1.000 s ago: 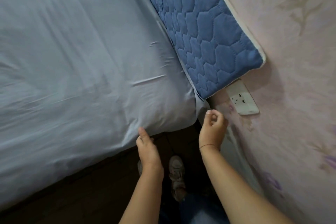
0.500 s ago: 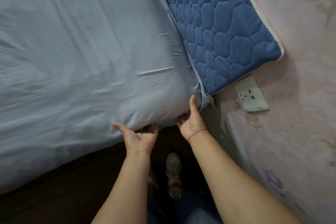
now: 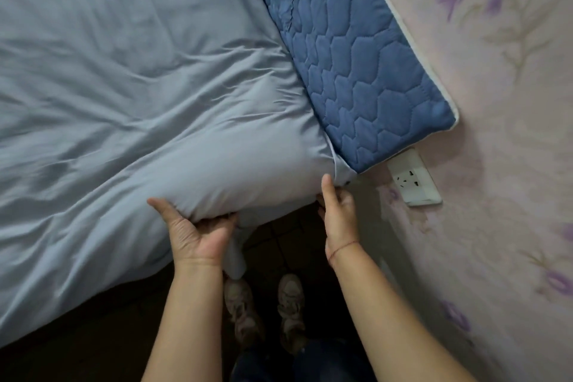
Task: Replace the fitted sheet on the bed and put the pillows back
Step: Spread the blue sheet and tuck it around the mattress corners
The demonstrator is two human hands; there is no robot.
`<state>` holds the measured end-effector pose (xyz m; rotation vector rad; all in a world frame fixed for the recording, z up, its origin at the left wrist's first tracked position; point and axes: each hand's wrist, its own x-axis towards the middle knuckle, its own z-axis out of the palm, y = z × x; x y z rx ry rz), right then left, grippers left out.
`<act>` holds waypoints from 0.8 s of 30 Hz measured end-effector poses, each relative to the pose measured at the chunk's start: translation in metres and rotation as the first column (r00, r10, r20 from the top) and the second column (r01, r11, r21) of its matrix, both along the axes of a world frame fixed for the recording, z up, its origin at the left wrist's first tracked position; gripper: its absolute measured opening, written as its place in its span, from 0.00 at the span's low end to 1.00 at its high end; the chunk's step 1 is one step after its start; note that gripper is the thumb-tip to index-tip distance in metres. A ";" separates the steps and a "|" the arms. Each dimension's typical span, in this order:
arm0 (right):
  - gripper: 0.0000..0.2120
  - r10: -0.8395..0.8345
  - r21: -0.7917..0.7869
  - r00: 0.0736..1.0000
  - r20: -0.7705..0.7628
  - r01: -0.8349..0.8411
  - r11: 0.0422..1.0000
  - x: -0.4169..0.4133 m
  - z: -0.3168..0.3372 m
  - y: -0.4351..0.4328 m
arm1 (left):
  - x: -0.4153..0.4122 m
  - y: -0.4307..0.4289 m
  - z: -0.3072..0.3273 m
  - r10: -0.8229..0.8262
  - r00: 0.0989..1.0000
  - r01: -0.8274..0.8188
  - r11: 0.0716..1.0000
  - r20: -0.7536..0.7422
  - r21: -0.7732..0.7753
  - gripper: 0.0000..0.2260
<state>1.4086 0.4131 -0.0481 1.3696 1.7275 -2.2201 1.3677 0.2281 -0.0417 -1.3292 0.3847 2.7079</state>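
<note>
A light blue fitted sheet (image 3: 130,108) covers the mattress, and its near right corner is raised off the bed base. My left hand (image 3: 195,232) grips that corner from below, palm up, thumb on the sheet's side and fingers hidden underneath. My right hand (image 3: 336,214) grips the corner's right end beside the headboard, thumb pointing up against the sheet, fingers curled under it. A loose flap of sheet (image 3: 234,257) hangs down between my hands. No pillows are in view.
A dark blue quilted headboard pad (image 3: 366,65) leans against the floral pink wall (image 3: 511,133). A white wall socket (image 3: 414,178) sits just right of my right hand. My feet in pale shoes (image 3: 263,313) stand on the dark floor in the narrow gap.
Both hands went from free, near the corner, to under it and now lift it higher. The sheet has bunched into deeper wrinkles and a flap hangs down.
</note>
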 end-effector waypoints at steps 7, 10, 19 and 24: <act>0.25 0.352 0.585 0.915 -0.197 -0.179 0.791 0.009 0.038 -0.033 | -0.017 -0.017 0.023 -0.039 0.999 0.040 0.998 0.036 -0.040 0.51; 0.30 0.250 0.482 0.963 -0.105 -0.170 0.859 -0.016 0.032 -0.023 | -0.026 -0.025 0.028 -0.051 0.998 0.054 0.997 0.034 -0.063 0.53; 0.35 0.225 0.103 0.960 -0.165 -0.210 0.972 -0.018 0.035 0.010 | -0.049 -0.050 0.035 -0.141 0.986 0.132 0.987 -0.092 -0.095 0.67; 0.34 0.189 0.091 0.972 -0.141 -0.177 0.980 -0.013 0.033 0.018 | -0.047 -0.047 0.039 -0.139 0.987 0.130 0.985 -0.075 -0.117 0.66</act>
